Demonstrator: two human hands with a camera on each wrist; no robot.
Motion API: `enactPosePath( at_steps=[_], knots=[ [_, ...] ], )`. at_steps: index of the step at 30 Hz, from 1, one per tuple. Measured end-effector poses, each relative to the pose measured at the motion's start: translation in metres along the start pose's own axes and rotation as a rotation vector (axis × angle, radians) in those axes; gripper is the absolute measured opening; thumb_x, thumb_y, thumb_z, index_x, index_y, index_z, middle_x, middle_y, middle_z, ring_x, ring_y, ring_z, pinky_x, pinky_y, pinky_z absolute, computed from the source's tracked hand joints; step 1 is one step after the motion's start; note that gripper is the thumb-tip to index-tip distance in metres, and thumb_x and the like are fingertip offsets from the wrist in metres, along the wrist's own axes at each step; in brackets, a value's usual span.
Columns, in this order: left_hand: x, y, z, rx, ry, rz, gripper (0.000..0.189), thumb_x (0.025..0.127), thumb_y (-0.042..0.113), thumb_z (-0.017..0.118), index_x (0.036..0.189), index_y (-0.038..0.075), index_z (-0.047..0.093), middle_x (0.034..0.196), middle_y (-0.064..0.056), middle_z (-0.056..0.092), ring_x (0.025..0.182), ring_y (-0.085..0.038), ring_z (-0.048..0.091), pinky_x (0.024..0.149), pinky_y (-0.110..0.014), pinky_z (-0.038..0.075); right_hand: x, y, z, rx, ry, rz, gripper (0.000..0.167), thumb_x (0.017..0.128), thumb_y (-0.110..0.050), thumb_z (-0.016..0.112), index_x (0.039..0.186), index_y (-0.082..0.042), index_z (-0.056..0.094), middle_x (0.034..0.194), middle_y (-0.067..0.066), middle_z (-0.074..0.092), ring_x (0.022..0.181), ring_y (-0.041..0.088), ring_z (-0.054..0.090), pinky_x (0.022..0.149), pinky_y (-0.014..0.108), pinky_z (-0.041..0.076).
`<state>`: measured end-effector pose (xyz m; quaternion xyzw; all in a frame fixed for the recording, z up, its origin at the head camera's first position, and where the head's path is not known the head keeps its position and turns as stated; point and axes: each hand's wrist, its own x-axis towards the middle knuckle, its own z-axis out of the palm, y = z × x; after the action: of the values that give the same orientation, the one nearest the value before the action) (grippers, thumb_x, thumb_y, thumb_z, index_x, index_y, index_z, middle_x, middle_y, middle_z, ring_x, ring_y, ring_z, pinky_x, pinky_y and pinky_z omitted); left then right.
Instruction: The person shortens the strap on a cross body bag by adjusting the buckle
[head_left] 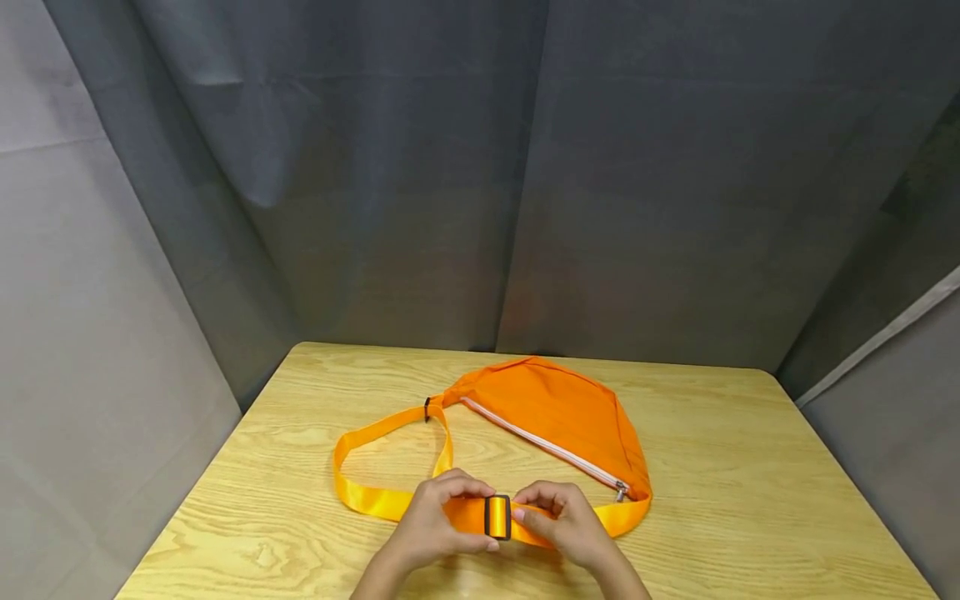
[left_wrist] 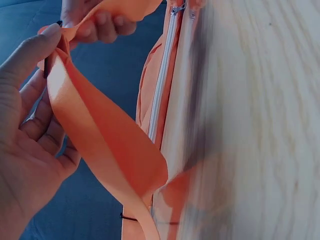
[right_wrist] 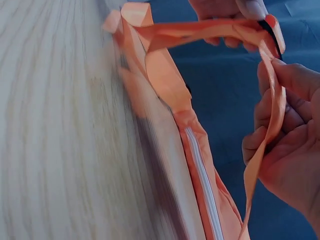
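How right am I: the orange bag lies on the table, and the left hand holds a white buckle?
Only the colour is wrong: the head view shows a black buckle. The left hand does hold it, and the orange bag lies on the table.

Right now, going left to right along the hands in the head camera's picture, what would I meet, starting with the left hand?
Left hand → black buckle → right hand → zip pull.
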<state>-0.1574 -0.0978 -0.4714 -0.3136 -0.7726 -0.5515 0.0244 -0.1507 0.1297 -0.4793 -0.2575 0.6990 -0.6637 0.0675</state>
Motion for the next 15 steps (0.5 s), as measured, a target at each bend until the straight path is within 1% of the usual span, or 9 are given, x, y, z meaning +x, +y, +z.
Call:
enactPosePath(
  at_steps=[3, 5, 8, 10, 13, 15],
  knots=[
    [0.0, 0.0, 0.002, 0.017, 0.002, 0.033, 0.047, 0.061, 0.026, 0.088, 0.102, 0.019, 0.068, 0.096, 0.009, 0.063, 0.087, -0.012, 0.058, 0.079, -0.03, 0.046, 0.002, 0.001, 0.001, 0.027, -0.013, 0.005, 0.013, 0.088, -0.002, 0.062, 0.097, 0.007, 0.064, 0.089, 0.012, 0.066, 0.075, 0.011, 0.059, 0.063, 0.023, 0.049],
    [0.0, 0.001, 0.002, 0.027, 0.004, 0.046, 0.046, 0.061, 0.025, 0.088, 0.102, 0.018, 0.067, 0.096, 0.008, 0.063, 0.087, -0.012, 0.058, 0.079, -0.031, 0.047, 0.002, 0.002, 0.0, 0.016, -0.013, 0.022, 0.014, 0.089, -0.004, 0.061, 0.099, 0.006, 0.064, 0.091, 0.013, 0.066, 0.077, 0.012, 0.059, 0.064, 0.024, 0.049],
    [0.0, 0.003, 0.001, 0.025, -0.001, 0.028, 0.047, 0.061, 0.025, 0.088, 0.102, 0.018, 0.068, 0.097, 0.009, 0.063, 0.088, -0.011, 0.058, 0.081, -0.031, 0.046, 0.0, 0.005, -0.009, -0.046, -0.029, 0.066, 0.019, 0.09, -0.007, 0.06, 0.106, 0.004, 0.063, 0.096, 0.013, 0.065, 0.081, 0.014, 0.06, 0.069, 0.026, 0.049],
    [0.0, 0.003, 0.0, 0.021, -0.001, 0.032, 0.047, 0.061, 0.024, 0.088, 0.103, 0.018, 0.068, 0.097, 0.008, 0.063, 0.089, -0.012, 0.058, 0.081, -0.031, 0.046, -0.002, 0.007, -0.015, -0.101, -0.048, 0.089, 0.022, 0.091, -0.009, 0.06, 0.109, 0.003, 0.062, 0.097, 0.013, 0.064, 0.083, 0.015, 0.06, 0.071, 0.026, 0.049],
    [0.0, 0.002, -0.001, 0.016, 0.001, 0.035, 0.047, 0.061, 0.024, 0.088, 0.103, 0.018, 0.068, 0.098, 0.008, 0.063, 0.089, -0.012, 0.058, 0.081, -0.031, 0.046, -0.004, 0.01, -0.022, -0.146, -0.068, 0.096, 0.019, 0.092, -0.008, 0.059, 0.108, 0.002, 0.062, 0.093, 0.012, 0.064, 0.08, 0.014, 0.059, 0.068, 0.026, 0.049],
    [-0.001, 0.002, -0.001, 0.016, 0.004, 0.042, 0.047, 0.06, 0.023, 0.088, 0.103, 0.017, 0.068, 0.098, 0.008, 0.063, 0.089, -0.012, 0.058, 0.081, -0.031, 0.046, -0.006, 0.012, -0.025, -0.137, -0.069, 0.086, 0.015, 0.091, -0.006, 0.058, 0.103, 0.002, 0.063, 0.089, 0.012, 0.063, 0.076, 0.012, 0.058, 0.064, 0.026, 0.049]
  ],
)
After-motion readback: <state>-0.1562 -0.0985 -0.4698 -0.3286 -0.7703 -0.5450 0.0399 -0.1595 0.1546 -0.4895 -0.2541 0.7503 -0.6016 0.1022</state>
